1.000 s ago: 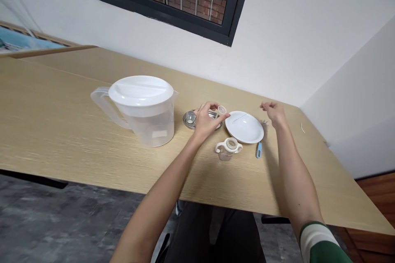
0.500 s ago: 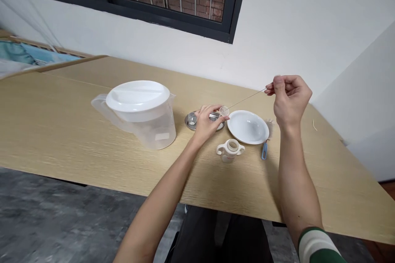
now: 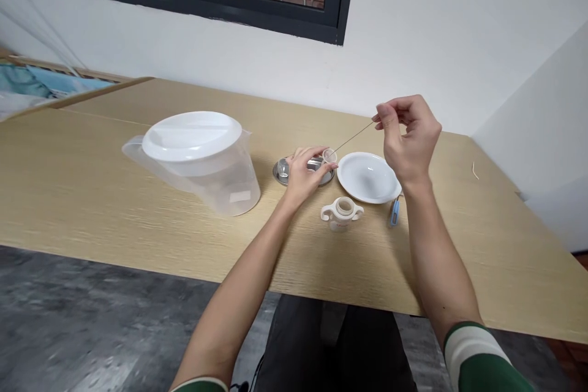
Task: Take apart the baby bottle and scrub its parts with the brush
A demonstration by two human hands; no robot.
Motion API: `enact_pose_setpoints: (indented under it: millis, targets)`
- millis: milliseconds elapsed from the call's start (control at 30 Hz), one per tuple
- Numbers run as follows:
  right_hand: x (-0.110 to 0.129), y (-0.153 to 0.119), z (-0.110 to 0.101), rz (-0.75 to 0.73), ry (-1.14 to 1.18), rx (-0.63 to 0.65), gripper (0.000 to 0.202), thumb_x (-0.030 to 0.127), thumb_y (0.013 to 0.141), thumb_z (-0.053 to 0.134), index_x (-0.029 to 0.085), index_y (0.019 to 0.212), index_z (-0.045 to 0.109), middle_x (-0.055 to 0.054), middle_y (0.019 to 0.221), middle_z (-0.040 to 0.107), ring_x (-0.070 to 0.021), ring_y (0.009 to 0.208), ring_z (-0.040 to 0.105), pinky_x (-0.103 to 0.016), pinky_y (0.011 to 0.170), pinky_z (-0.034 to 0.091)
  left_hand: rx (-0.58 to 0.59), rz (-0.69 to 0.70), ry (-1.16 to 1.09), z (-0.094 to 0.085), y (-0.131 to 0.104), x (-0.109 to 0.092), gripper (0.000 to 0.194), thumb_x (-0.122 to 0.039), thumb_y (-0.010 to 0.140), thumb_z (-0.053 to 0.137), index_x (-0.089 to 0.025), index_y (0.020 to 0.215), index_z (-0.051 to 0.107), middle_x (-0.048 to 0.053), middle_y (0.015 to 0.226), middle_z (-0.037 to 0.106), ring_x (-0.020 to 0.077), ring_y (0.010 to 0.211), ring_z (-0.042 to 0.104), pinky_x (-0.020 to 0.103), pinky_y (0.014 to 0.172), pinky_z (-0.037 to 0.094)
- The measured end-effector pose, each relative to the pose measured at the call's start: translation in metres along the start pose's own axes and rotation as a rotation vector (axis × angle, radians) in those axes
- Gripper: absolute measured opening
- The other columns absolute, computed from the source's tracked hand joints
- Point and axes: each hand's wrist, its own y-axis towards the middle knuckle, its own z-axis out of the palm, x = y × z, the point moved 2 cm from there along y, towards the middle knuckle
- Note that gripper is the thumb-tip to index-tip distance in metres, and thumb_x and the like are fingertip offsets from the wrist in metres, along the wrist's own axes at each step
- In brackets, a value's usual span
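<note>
My left hand (image 3: 309, 174) is closed around a small clear cup (image 3: 329, 155) above the right part of a round metal tray (image 3: 281, 179). Raised to the right, my right hand (image 3: 408, 131) pinches the upper end of a thin stick (image 3: 353, 136), which slants down into the cup's mouth. Another clear piece (image 3: 283, 168) sits on the tray's left part. A white bowl (image 3: 369, 177) lies just right of the cup. In front of the tray stands a cream two-handled cup (image 3: 342, 214) with its top open.
On the left of the table (image 3: 184, 233) stands a large clear pitcher (image 3: 197, 159) with a white lid. A blue-handled tool (image 3: 395, 212) lies beside the bowl, and a small pale strip (image 3: 474, 171) is farther right.
The camera view has shifted a little. My right hand is nearer the small cup and the stick looks shorter and steeper; my left hand keeps its hold.
</note>
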Motion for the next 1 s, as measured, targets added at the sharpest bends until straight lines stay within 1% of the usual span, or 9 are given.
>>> enact_pose_setpoints:
  millis: [100, 200, 300, 400, 600, 733, 800, 900, 1000]
  targets:
    - [0.004, -0.004, 0.006, -0.009, 0.003, 0.092, 0.03, 0.055, 0.095, 0.061, 0.026, 0.088, 0.063, 0.001, 0.083, 0.067, -0.0136, 0.079, 0.067, -0.033, 0.079, 0.059, -0.002, -0.006, 0.003, 0.0, 0.001, 0.002, 0.028, -0.033, 0.08, 0.081, -0.025, 0.106, 0.077, 0.005, 0.106, 0.078, 0.0241, 0.098, 0.066, 0.041, 0.095, 0.047]
    - [0.002, -0.006, 0.014, 0.023, 0.029, 0.147, 0.035, 0.059, 0.094, 0.059, 0.025, 0.088, 0.062, 0.001, 0.083, 0.066, -0.013, 0.078, 0.066, -0.032, 0.079, 0.058, 0.003, -0.009, 0.003, -0.002, 0.002, 0.005, 0.029, -0.033, 0.079, 0.08, -0.025, 0.107, 0.077, 0.005, 0.104, 0.077, 0.0237, 0.097, 0.066, 0.04, 0.095, 0.047]
    - [-0.006, -0.007, 0.024, 0.053, 0.062, 0.181, 0.038, 0.062, 0.094, 0.058, 0.024, 0.089, 0.063, 0.001, 0.082, 0.065, -0.0127, 0.078, 0.066, -0.031, 0.077, 0.057, 0.031, -0.012, 0.001, -0.003, 0.003, 0.009, 0.031, -0.032, 0.078, 0.08, -0.025, 0.107, 0.078, 0.004, 0.103, 0.077, 0.0235, 0.097, 0.065, 0.039, 0.095, 0.048]
    - [-0.017, -0.009, 0.035, 0.07, 0.078, 0.227, 0.041, 0.063, 0.093, 0.057, 0.023, 0.09, 0.063, 0.001, 0.081, 0.064, -0.0125, 0.079, 0.065, -0.03, 0.076, 0.056, 0.047, -0.046, -0.041, -0.002, 0.003, 0.012, 0.031, -0.032, 0.077, 0.079, -0.024, 0.108, 0.078, 0.005, 0.103, 0.076, 0.0232, 0.097, 0.065, 0.038, 0.094, 0.049]
    - [-0.033, -0.014, 0.052, 0.124, 0.086, 0.278, 0.041, 0.062, 0.094, 0.055, 0.022, 0.087, 0.063, 0.001, 0.078, 0.066, -0.0125, 0.074, 0.064, -0.029, 0.076, 0.054, 0.066, -0.086, -0.139, 0.001, 0.003, 0.017, 0.034, -0.036, 0.078, 0.079, -0.023, 0.109, 0.078, 0.005, 0.101, 0.075, 0.0208, 0.092, 0.065, 0.035, 0.09, 0.051]
    - [-0.038, -0.018, 0.06, 0.141, 0.063, 0.342, 0.038, 0.058, 0.095, 0.056, 0.022, 0.086, 0.065, 0.0, 0.079, 0.068, -0.0135, 0.073, 0.064, -0.029, 0.075, 0.051, 0.057, -0.117, -0.203, 0.002, 0.005, 0.02, 0.04, -0.044, 0.077, 0.08, -0.022, 0.109, 0.077, 0.006, 0.1, 0.076, 0.0205, 0.09, 0.066, 0.035, 0.089, 0.053]
    - [-0.039, -0.022, 0.063, 0.138, 0.027, 0.392, 0.034, 0.052, 0.095, 0.057, 0.021, 0.085, 0.066, 0.0, 0.08, 0.07, -0.0142, 0.074, 0.064, -0.029, 0.074, 0.05, 0.049, -0.125, -0.227, 0.001, 0.006, 0.02, 0.044, -0.052, 0.077, 0.078, -0.021, 0.109, 0.076, 0.007, 0.1, 0.076, 0.0205, 0.089, 0.066, 0.035, 0.086, 0.053]
    - [-0.04, -0.027, 0.069, 0.116, -0.042, 0.464, 0.025, 0.042, 0.096, 0.058, 0.021, 0.086, 0.068, 0.0, 0.084, 0.072, -0.0155, 0.077, 0.064, -0.029, 0.076, 0.048, 0.017, -0.102, -0.259, -0.002, 0.009, 0.018, 0.052, -0.06, 0.076, 0.077, -0.02, 0.108, 0.076, 0.008, 0.1, 0.076, 0.0208, 0.088, 0.067, 0.035, 0.084, 0.054]
    - [-0.04, -0.031, 0.073, 0.068, -0.084, 0.499, 0.023, 0.038, 0.097, 0.057, 0.021, 0.086, 0.067, -0.002, 0.087, 0.073, -0.0164, 0.082, 0.064, -0.029, 0.078, 0.047, 0.011, -0.098, -0.281, -0.004, 0.011, 0.016, 0.052, -0.06, 0.074, 0.079, -0.019, 0.105, 0.076, 0.008, 0.098, 0.077, 0.0212, 0.089, 0.067, 0.035, 0.084, 0.053]
